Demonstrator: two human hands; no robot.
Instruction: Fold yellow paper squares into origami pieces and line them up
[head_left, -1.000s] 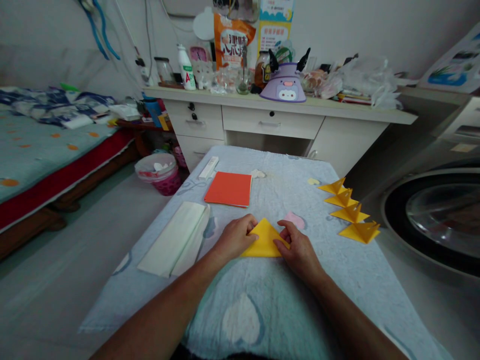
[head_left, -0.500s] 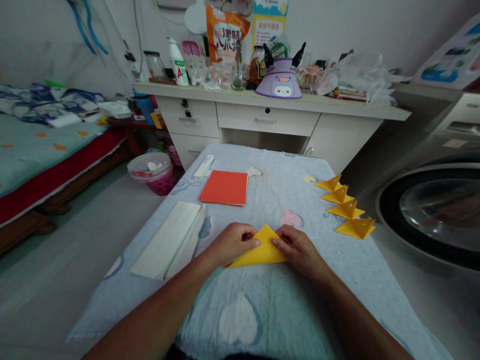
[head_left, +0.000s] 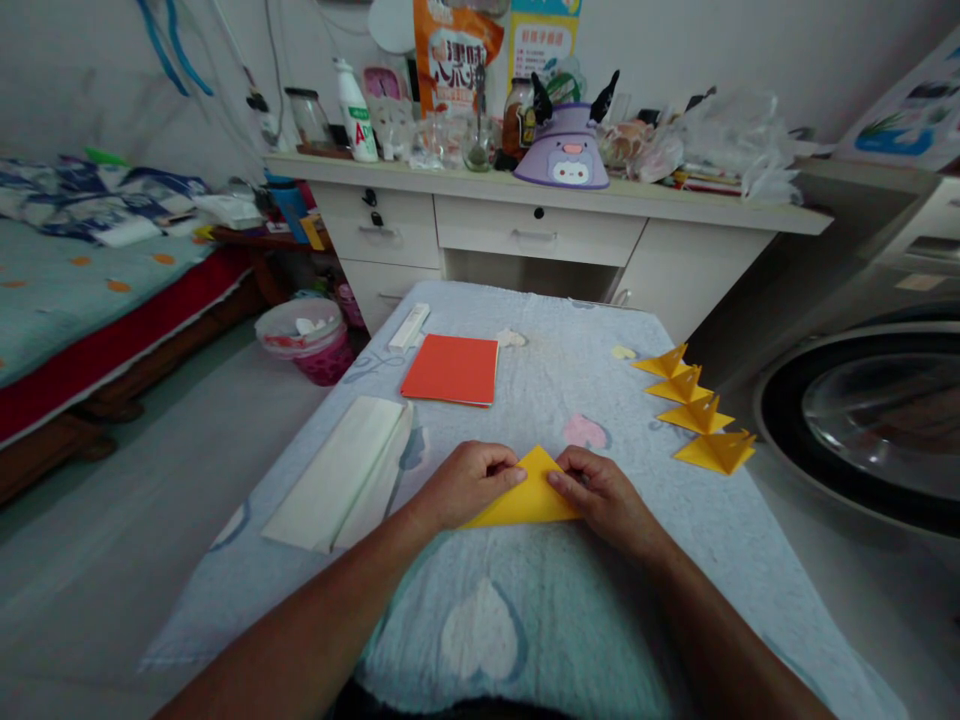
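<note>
Yellow paper point(head_left: 534, 503), folded to a triangle, at 6 o'clock on bench point(head_left: 555, 385), apex to 12. L hand point(head_left: 476, 482) fingers pinching its 10 o'clock edge, R hand point(head_left: 600, 493) fingers on the 2 o'clock edge. Prob. v. light, thin, crisp; creases easily, might slip. Best hold: pinch near edges. Text: white bottle point(head_left: 355, 112), 11 o'clock, red "A"; orange bag point(head_left: 456, 55), approx. 12, Chinese chars, can't read reliably.
</note>
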